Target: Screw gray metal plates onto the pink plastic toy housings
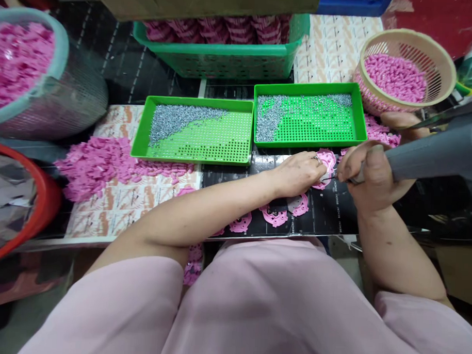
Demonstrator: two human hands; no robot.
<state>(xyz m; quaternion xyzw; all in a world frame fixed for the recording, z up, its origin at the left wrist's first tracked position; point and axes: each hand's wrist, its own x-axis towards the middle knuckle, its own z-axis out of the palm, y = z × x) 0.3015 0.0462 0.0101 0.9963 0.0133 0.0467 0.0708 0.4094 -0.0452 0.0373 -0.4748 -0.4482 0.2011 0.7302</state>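
Note:
My right hand (375,174) is wrapped round a grey electric screwdriver (438,153), whose thin bit points left at a pink round plastic part (327,160) on the black bench top. My left hand (300,174), wearing a ring, reaches across to that part; its fingers press together at the part's left edge and partly hide it. Nearer the front edge lie several similar pink parts, one of them a pink ring-shaped part (274,217). Beyond my hands stand a left green tray (218,130) and a right green tray (318,129), both holding small silvery screws.
A pile of pink pieces (99,164) lies at left, near a tall mesh basket (79,99) and a red-rimmed bin (51,196). Behind the trays is a green crate (224,60) of stacked pink parts. A cream basket (443,76) of small pink pieces stands back right.

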